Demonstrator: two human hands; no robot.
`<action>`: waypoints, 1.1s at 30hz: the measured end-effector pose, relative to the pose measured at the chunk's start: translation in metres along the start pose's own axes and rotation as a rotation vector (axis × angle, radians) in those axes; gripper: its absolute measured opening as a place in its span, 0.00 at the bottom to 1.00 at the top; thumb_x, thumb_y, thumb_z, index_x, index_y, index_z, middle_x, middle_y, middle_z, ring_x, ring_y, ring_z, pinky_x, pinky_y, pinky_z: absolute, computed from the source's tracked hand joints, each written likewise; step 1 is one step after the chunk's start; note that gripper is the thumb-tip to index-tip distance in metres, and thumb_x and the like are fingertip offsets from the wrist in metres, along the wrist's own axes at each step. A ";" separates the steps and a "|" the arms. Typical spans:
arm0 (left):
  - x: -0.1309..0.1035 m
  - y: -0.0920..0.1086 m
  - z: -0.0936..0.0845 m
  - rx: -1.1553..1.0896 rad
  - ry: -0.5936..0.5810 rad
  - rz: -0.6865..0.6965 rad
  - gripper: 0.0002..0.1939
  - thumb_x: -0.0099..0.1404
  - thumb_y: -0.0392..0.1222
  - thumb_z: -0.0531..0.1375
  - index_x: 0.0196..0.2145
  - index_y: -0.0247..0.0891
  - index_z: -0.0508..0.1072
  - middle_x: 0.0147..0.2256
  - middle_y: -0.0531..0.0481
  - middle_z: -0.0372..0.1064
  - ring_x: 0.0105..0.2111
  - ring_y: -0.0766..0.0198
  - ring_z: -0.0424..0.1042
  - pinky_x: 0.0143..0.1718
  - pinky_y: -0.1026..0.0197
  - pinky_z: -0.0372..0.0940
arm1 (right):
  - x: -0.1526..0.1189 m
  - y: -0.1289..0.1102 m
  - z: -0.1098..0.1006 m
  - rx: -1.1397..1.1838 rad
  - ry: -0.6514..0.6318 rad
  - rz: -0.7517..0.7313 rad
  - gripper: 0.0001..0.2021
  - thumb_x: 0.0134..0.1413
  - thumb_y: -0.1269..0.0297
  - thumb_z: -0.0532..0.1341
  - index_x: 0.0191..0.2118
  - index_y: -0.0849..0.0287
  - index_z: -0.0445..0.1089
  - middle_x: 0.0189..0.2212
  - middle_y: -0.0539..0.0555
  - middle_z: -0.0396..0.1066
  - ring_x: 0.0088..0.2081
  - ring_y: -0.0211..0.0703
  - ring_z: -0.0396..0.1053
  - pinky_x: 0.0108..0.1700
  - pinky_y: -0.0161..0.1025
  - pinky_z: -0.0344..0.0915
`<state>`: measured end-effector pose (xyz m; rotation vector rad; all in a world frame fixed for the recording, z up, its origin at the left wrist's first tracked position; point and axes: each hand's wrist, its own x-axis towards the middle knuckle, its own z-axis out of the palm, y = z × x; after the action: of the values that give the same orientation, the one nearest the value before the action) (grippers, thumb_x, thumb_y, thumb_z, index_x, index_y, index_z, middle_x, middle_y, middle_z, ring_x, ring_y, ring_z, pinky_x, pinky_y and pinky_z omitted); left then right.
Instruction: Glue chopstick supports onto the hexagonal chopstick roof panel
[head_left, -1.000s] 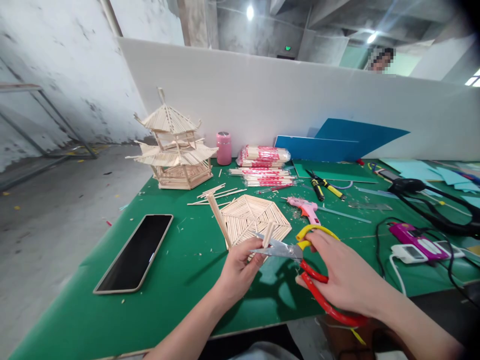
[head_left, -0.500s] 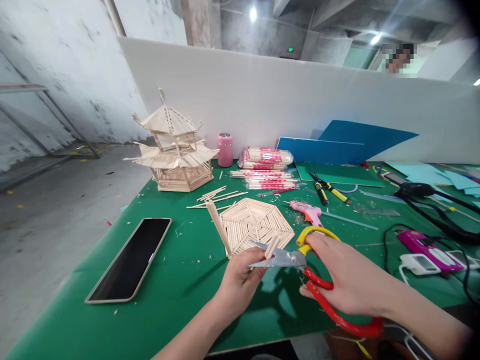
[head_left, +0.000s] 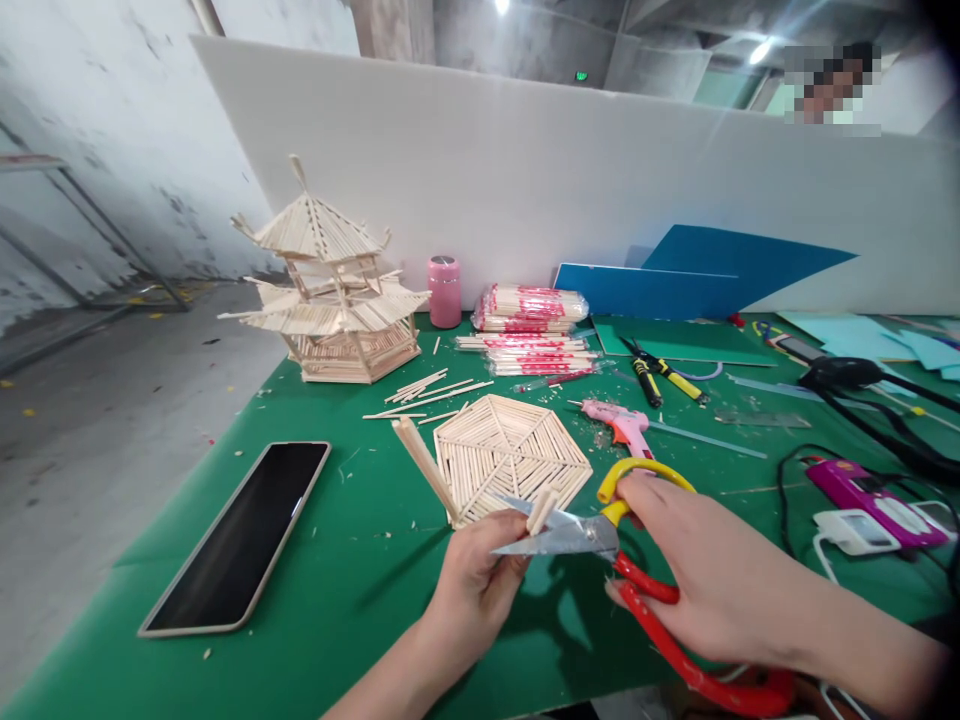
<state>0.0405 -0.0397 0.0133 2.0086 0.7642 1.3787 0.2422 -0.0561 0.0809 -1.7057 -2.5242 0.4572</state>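
Note:
My left hand [head_left: 484,575] pinches a few wooden sticks [head_left: 541,510], whose short ends poke up beyond the fingers. In my right hand [head_left: 697,565] is a pair of scissors [head_left: 581,535] with one yellow and one red handle. The blades are spread, with the stick ends between them, close to my left fingertips. Just behind lies a flat hexagonal panel of sticks [head_left: 510,445] on the green table. A longer bundle of sticks [head_left: 424,465] rises at a slant by the panel's left edge; its lower end passes behind my left hand.
A stick pagoda model [head_left: 322,290] stands at the back left, near a pink flask [head_left: 444,290] and wrapped stick packs [head_left: 531,325]. A phone [head_left: 240,540] lies left. Pliers [head_left: 660,375], a pink glue gun [head_left: 619,425] and a purple power strip [head_left: 874,495] are to the right.
The view has shifted slightly, so objects sit a little differently in the picture. Both hands keep nearly the same pose, with the scissors' blades still spread around the stick ends.

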 end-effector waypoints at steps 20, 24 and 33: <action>0.001 -0.004 -0.002 0.054 -0.034 0.032 0.09 0.54 0.25 0.50 0.26 0.37 0.63 0.19 0.54 0.61 0.20 0.69 0.63 0.21 0.70 0.56 | 0.004 0.002 0.000 0.032 -0.054 0.047 0.14 0.37 0.64 0.58 0.35 0.59 0.57 0.31 0.55 0.64 0.31 0.48 0.63 0.30 0.43 0.59; 0.001 -0.005 -0.002 0.059 -0.037 0.033 0.08 0.55 0.26 0.50 0.26 0.37 0.62 0.19 0.54 0.61 0.20 0.69 0.63 0.21 0.70 0.56 | 0.006 0.004 0.001 0.002 -0.045 0.034 0.14 0.37 0.65 0.57 0.35 0.61 0.58 0.31 0.58 0.64 0.32 0.49 0.63 0.31 0.44 0.60; 0.001 -0.004 -0.002 0.076 -0.038 0.020 0.07 0.57 0.28 0.50 0.27 0.36 0.64 0.19 0.52 0.62 0.19 0.68 0.63 0.21 0.69 0.57 | 0.010 0.010 0.003 -0.038 -0.013 -0.038 0.13 0.38 0.65 0.57 0.34 0.61 0.59 0.31 0.58 0.64 0.32 0.49 0.62 0.31 0.44 0.61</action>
<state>0.0381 -0.0361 0.0110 2.0999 0.7925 1.3371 0.2469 -0.0446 0.0742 -1.6699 -2.5861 0.4218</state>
